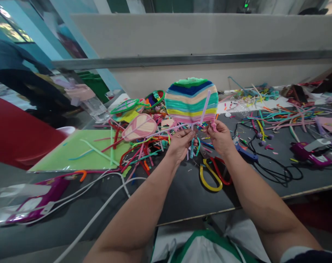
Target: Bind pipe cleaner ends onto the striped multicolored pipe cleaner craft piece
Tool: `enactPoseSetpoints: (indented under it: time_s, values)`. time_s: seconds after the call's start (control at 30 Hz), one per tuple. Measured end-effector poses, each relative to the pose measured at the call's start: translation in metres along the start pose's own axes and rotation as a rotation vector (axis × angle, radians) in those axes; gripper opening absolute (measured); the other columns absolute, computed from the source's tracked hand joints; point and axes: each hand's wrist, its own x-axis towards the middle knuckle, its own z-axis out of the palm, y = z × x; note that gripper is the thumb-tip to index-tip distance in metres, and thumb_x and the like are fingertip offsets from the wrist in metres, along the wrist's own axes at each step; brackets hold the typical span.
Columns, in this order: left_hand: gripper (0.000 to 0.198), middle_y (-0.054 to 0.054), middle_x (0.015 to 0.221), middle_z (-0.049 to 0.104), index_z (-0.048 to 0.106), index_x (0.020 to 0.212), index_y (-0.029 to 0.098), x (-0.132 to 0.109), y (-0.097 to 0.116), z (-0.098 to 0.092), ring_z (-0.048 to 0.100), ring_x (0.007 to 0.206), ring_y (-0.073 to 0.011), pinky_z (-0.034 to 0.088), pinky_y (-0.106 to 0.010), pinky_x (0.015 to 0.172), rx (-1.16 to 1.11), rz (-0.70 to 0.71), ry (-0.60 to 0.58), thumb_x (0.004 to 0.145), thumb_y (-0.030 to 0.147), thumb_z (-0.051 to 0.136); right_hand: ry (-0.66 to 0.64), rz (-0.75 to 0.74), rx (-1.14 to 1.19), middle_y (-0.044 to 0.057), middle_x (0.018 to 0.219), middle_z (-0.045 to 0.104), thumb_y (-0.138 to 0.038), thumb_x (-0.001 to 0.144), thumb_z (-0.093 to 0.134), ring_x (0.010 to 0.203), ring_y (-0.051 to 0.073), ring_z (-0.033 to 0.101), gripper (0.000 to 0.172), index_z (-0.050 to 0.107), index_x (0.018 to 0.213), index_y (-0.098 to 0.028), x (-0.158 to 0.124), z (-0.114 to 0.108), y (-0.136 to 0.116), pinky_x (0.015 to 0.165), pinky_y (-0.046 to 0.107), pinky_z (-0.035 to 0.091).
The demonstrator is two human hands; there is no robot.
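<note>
A fan-shaped piece woven from striped pipe cleaners [192, 99] in green, blue, beige, teal, yellow and pink is held upright above the dark table [182, 193]. My left hand [181, 143] is closed on its lower stems, where a teal pipe cleaner hangs down. My right hand [221, 138] pinches the pink strands at its lower right edge. A lilac pipe cleaner [204, 106] runs up across the front of the piece.
Scissors with yellow and red handles [213, 173] lie just below my hands. Loose pipe cleaners [138, 149] are heaped to the left beside a green sheet [75, 149]. A purple glue gun [36, 201] and white cables lie front left; black cable [270, 170] and another purple tool [309, 155] lie to the right.
</note>
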Motion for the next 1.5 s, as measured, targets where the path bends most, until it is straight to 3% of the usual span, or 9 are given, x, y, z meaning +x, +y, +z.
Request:
enactPoseSetpoints:
  time_s: [0.47,0.6,0.67,0.7,0.8,0.9,1.03,1.5]
  values:
    - [0.032,0.0,0.064,0.062,0.066,0.079,0.011,-0.004,0.0,0.008,0.058,0.051,-0.0091,0.044,-0.022,0.049,-0.007,-0.041,0.002,0.059,0.031,0.081,0.13,-0.028,0.106,-0.005,0.067,0.055,-0.03,0.058,0.08,0.061,0.011,0.051,0.026,0.06,0.075,-0.026,-0.002,0.008,0.002,0.061,0.026,0.042]
    - [0.031,0.001,0.063,0.061,0.067,0.08,0.012,-0.002,0.002,0.004,0.057,0.05,-0.0086,0.045,-0.022,0.049,-0.013,-0.015,0.018,0.06,0.031,0.081,-0.042,0.044,0.044,-0.002,0.07,0.063,-0.027,0.061,0.077,0.065,0.013,0.056,0.019,0.066,0.076,-0.025,0.001,-0.004,-0.009,0.067,0.028,0.046]
    - [0.029,0.001,0.061,0.06,0.066,0.076,0.012,0.0,0.005,0.001,0.056,0.05,-0.0087,0.045,-0.022,0.049,-0.019,0.011,0.027,0.059,0.03,0.081,-0.187,0.145,0.027,0.0,0.085,0.069,-0.02,0.058,0.078,0.075,0.015,0.06,0.033,0.069,0.089,-0.025,0.004,-0.015,-0.019,0.076,0.032,0.048]
    - [0.028,0.001,0.061,0.059,0.065,0.075,0.012,0.001,0.006,0.0,0.056,0.051,-0.0088,0.045,-0.022,0.05,-0.02,0.022,0.029,0.059,0.029,0.081,-0.2,0.17,0.041,0.001,0.092,0.069,-0.019,0.056,0.078,0.078,0.016,0.061,0.042,0.069,0.096,-0.026,0.006,-0.021,-0.025,0.078,0.033,0.049]
    - [0.027,0.001,0.062,0.06,0.065,0.074,0.012,0.002,0.006,-0.002,0.057,0.051,-0.0086,0.046,-0.021,0.05,-0.012,0.029,0.022,0.061,0.029,0.08,-0.145,0.185,0.074,0.002,0.1,0.069,-0.022,0.061,0.074,0.073,0.014,0.059,0.041,0.069,0.101,-0.025,0.009,-0.031,-0.035,0.072,0.03,0.05]
    - [0.028,0.001,0.062,0.061,0.065,0.076,0.013,0.002,0.002,-0.002,0.057,0.05,-0.0087,0.045,-0.021,0.049,0.004,-0.006,0.007,0.06,0.03,0.081,-0.124,0.169,0.09,0.0,0.081,0.068,-0.026,0.068,0.074,0.06,0.01,0.054,0.027,0.071,0.095,-0.024,0.008,-0.03,-0.036,0.059,0.025,0.047]
    - [0.027,0.001,0.061,0.061,0.065,0.075,0.012,0.002,-0.003,-0.002,0.057,0.049,-0.0085,0.045,-0.021,0.048,0.03,-0.028,-0.007,0.061,0.029,0.08,-0.166,0.168,0.048,-0.002,0.062,0.061,-0.027,0.066,0.078,0.049,0.008,0.049,0.017,0.07,0.079,-0.019,0.007,-0.027,-0.033,0.049,0.022,0.041]
    - [0.027,0.002,0.062,0.061,0.065,0.078,0.012,0.002,-0.006,-0.001,0.056,0.048,-0.0078,0.045,-0.02,0.047,0.038,-0.003,0.004,0.062,0.029,0.079,-0.168,0.195,-0.014,-0.003,0.07,0.061,-0.022,0.058,0.082,0.053,0.008,0.05,0.027,0.065,0.078,-0.02,0.007,-0.026,-0.038,0.05,0.021,0.043]
